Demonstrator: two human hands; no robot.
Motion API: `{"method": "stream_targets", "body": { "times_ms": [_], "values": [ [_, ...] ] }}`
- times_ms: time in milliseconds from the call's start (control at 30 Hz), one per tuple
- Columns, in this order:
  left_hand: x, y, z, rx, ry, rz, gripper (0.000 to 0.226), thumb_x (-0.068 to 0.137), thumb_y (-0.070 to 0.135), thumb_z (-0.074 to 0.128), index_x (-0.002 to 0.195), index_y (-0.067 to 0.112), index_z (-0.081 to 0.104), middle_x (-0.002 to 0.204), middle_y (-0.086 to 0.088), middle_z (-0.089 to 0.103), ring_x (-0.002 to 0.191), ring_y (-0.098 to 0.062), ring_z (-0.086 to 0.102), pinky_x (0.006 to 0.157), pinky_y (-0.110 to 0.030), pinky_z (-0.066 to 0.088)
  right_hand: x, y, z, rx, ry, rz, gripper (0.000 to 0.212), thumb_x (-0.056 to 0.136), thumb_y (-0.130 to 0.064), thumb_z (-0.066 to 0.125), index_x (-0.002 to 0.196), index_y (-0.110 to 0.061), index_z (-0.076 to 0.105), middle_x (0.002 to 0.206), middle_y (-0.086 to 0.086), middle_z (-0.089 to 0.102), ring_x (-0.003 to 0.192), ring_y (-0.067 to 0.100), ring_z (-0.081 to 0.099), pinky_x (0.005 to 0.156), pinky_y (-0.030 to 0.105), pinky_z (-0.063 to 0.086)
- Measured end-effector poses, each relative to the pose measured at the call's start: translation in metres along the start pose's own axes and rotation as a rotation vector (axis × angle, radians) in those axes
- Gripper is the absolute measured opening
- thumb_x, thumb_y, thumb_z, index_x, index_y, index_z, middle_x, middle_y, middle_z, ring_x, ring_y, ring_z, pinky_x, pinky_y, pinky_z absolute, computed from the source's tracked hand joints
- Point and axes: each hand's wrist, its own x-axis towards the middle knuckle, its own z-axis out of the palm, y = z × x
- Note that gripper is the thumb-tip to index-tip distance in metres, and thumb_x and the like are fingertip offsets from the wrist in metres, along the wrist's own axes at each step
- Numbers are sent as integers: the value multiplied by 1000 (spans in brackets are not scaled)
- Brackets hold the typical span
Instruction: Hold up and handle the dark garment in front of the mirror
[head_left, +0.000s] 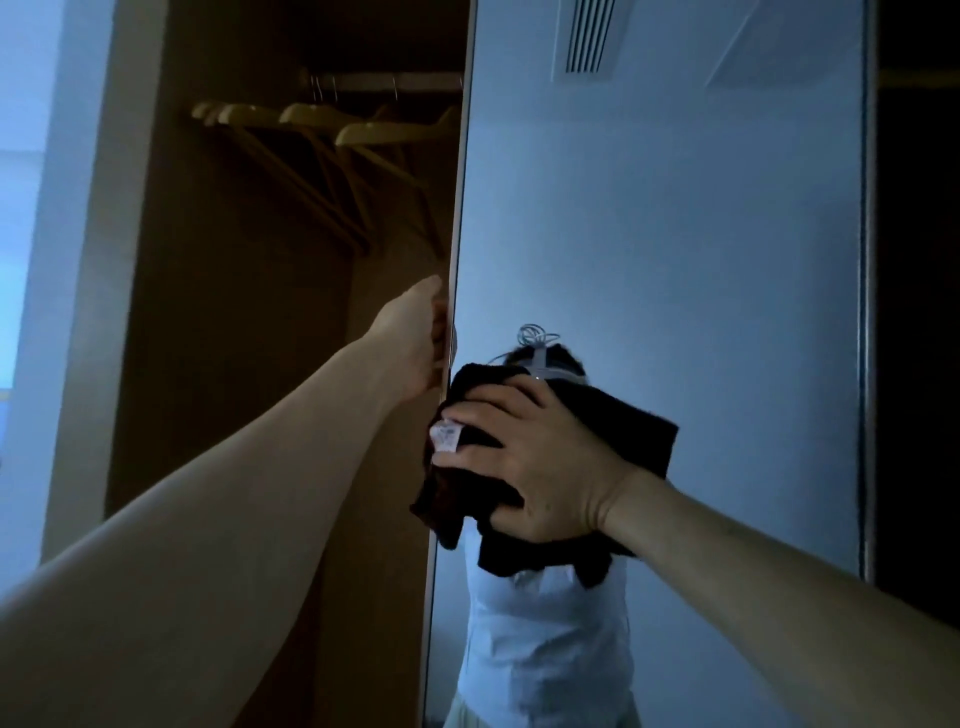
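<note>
A tall mirrored wardrobe door stands in front of me. My left hand grips the door's left edge, fingers curled round it and out of sight behind it. My right hand presses a dark brown cloth flat against the mirror with spread fingers; a small white label shows on the cloth near my fingertips. The cloth hangs crumpled below my palm. In the mirror a person in a light top is reflected, partly covered by the cloth.
To the left the wardrobe is open, with several wooden hangers on a rail near the top. A pale wall lies at far left. A dark gap runs beside the mirror's right frame.
</note>
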Motion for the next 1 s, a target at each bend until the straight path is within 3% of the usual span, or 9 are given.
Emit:
{"method": "stream_targets", "body": {
  "times_ms": [67,167,267,333,400,533,667,800,1000],
  "values": [
    [0,2,-1,20,12,-14,39,99,43,36,86,14,59,82,-4,61,73,-17,57,63,-26,43,17,25,-9,-30,-5,43,62,67,-46,55,126,-28,59,133,7,52,124,30,40,103,44,20],
    [2,4,-3,-63,-13,-88,49,97,52,37,111,14,64,104,-8,68,92,-24,63,75,-31,46,56,71,-38,-83,78,252,67,68,-48,44,130,-24,57,135,13,49,125,38,41,100,52,28],
    [2,1,-8,-57,-21,-35,42,98,49,34,102,19,63,77,-1,63,63,-16,58,61,-26,42,83,94,-62,-92,100,472,67,72,-48,41,137,-31,46,144,8,37,135,33,27,107,49,18],
    [-2,2,-8,-68,-36,-20,39,98,47,35,105,20,63,82,0,64,58,-14,58,56,-23,45,79,80,-54,-97,169,553,66,73,-46,43,136,-30,47,143,8,39,134,32,28,106,50,20],
    [-7,6,-6,-100,-39,-48,45,97,47,38,100,12,65,97,-8,69,69,-19,63,66,-27,50,57,46,-32,-81,212,485,67,68,-45,46,131,-25,55,137,11,48,127,36,38,99,51,28],
    [-10,5,0,9,-28,-38,46,99,49,32,89,13,59,94,-8,64,85,-22,59,79,-31,46,-15,-19,5,-6,61,191,66,64,-43,56,128,-26,59,136,9,50,125,34,40,101,50,26],
    [-15,6,0,43,-27,-3,32,99,37,40,84,15,58,71,-2,55,61,-16,51,57,-26,40,-35,-7,-3,16,-37,76,65,71,-47,51,133,-29,49,137,9,46,127,32,34,103,51,24],
    [-13,5,0,42,-10,-53,28,94,32,49,69,19,49,64,1,44,55,-15,39,49,-24,25,-10,58,-36,-38,65,278,68,67,-43,50,131,-22,53,132,17,51,120,39,43,96,56,34],
    [-19,10,4,142,-21,-47,27,96,35,50,75,19,55,57,7,57,62,-10,51,65,-27,34,-4,77,-56,-87,190,606,69,69,-45,46,134,-22,49,138,17,44,124,41,38,98,53,30]
  ]
}}
